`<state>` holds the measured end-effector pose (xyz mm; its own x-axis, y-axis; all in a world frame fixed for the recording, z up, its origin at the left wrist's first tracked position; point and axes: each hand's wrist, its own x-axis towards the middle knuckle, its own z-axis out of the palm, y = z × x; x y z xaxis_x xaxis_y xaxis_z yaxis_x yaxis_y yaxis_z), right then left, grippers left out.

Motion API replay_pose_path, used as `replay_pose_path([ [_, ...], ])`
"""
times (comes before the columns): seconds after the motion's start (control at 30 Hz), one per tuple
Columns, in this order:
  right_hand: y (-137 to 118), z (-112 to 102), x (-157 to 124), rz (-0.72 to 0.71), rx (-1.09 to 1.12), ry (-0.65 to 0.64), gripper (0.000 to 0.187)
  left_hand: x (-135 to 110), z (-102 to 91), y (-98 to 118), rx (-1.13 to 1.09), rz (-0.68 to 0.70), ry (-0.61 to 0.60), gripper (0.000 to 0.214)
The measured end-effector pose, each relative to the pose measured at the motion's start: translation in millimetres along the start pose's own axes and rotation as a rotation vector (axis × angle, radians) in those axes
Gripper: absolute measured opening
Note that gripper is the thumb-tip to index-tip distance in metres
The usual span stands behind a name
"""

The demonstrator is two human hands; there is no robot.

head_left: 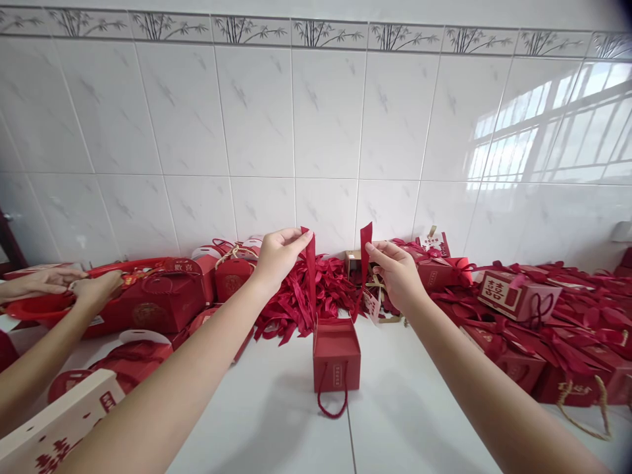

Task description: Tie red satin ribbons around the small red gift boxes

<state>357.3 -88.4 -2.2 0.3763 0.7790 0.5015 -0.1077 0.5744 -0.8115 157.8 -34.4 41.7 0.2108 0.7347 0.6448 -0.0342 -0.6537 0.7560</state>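
Observation:
A small red gift box (337, 355) with a dark red cord handle stands in the middle of the white table. Pinched in my left hand (284, 253) is one end of a red ribbon (311, 276), raised above the box's left side. My right hand (395, 266) pinches the other upright ribbon end on the right. Both ribbon lengths run down to the back of the box, where the box hides how they join it. The cord handle hangs down the front and lies on the table.
Behind the box lies a heap of loose red ribbons (328, 283). Bow-tied red boxes (518, 296) crowd the right side. At left are larger red boxes (162, 299), a red basin (37, 309), a white printed box (64, 421) and another person's hands (96, 289). A tiled wall (326, 112) stands behind.

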Motion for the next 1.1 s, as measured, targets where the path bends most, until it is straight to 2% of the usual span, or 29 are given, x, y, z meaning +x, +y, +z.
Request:
replay_pose_path([
  [0.2, -2, 3, -3, -0.005, 0.012, -0.015, 0.023, -1, 0.6, 4, 0.005, -0.005, 0.01, 0.028],
  [0.6, 1, 3, -2, -0.012, -0.026, -0.009, 0.022, -3, 2.6, 4, 0.002, 0.01, -0.077, 0.034],
  [0.83, 1, 5, -2, -0.015, 0.058, -0.047, 0.022, -3, 3.7, 5, -0.018, 0.004, -0.094, 0.034],
  [0.97, 3, 7, 1, 0.021, 0.094, -0.058, 0.027, -6, 5.5, 9, -0.022, -0.009, -0.158, 0.035],
  [1.1, 0, 14, -3, 0.104, -0.005, -0.162, 0.026, -15, 9.8, 14, 0.048, -0.039, -0.268, 0.046],
])
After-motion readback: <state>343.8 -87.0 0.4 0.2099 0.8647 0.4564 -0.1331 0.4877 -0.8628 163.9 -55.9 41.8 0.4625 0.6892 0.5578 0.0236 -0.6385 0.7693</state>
